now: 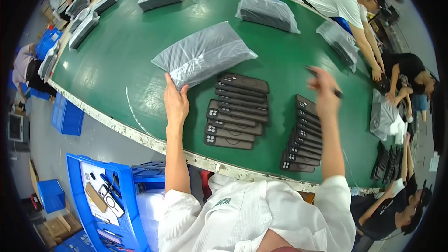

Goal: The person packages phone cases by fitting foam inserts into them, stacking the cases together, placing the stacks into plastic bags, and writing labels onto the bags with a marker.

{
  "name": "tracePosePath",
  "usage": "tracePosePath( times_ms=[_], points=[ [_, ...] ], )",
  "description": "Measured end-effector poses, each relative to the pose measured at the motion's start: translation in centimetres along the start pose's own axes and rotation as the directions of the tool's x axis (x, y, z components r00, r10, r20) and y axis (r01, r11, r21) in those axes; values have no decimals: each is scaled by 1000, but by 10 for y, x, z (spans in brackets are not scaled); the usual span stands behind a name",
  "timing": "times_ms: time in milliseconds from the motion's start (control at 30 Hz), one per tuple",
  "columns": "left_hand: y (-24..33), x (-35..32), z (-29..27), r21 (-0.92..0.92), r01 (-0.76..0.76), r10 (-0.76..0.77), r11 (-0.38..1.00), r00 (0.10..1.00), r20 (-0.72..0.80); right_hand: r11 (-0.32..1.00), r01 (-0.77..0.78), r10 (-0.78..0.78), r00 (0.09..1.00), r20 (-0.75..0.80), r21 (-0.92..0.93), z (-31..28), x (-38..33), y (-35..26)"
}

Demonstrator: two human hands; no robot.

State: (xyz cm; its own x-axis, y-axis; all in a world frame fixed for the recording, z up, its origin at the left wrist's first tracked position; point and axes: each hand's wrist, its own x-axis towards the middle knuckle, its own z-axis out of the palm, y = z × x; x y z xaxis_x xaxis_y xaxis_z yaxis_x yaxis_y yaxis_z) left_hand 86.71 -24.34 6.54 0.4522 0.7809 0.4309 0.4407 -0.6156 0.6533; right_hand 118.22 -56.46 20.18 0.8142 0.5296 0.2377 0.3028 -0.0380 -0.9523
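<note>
A filled, frosted plastic bag (205,55) lies on the green table, its dark contents blurred by the film. My left hand (176,102) grips its near left edge, thumb and fingers apart along the film. My right hand (325,91), smeared by motion, is closed round a black pen (339,94) whose ends show on either side of the fist. It hovers above a slanting row of dark phone cases (303,142). Between my arms lies another overlapping stack of dark phone cases (238,112), with ringed backs and camera cutouts.
More bagged bundles (267,11) lie along the far and left sides of the green table (116,60). At lower left a blue crate (126,191) holds phone cases and pens. Co-workers handle items at the right, near a white bag (383,114) and dark cases (387,161).
</note>
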Motion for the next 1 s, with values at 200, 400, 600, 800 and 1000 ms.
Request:
tracePosePath(
  times_ms=[200,400,600,800,1000],
  points=[
    [3,-1,7,47,-40,41,998,999,-22,968,-21,-90,901,425,250,196,77,13],
    [3,6,4,65,-18,19,998,1000,-8,992,2,-66,856,513,123,233,87,42],
    [-2,6,3,57,20,-21,998,1000,16,997,-22,62,767,639,-69,227,93,21],
    [0,9,3,39,63,-65,997,997,43,982,98,10,822,570,-160,230,100,12],
    [1,10,1,63,66,-68,996,997,30,999,-41,27,806,591,10,235,101,15]
  ],
)
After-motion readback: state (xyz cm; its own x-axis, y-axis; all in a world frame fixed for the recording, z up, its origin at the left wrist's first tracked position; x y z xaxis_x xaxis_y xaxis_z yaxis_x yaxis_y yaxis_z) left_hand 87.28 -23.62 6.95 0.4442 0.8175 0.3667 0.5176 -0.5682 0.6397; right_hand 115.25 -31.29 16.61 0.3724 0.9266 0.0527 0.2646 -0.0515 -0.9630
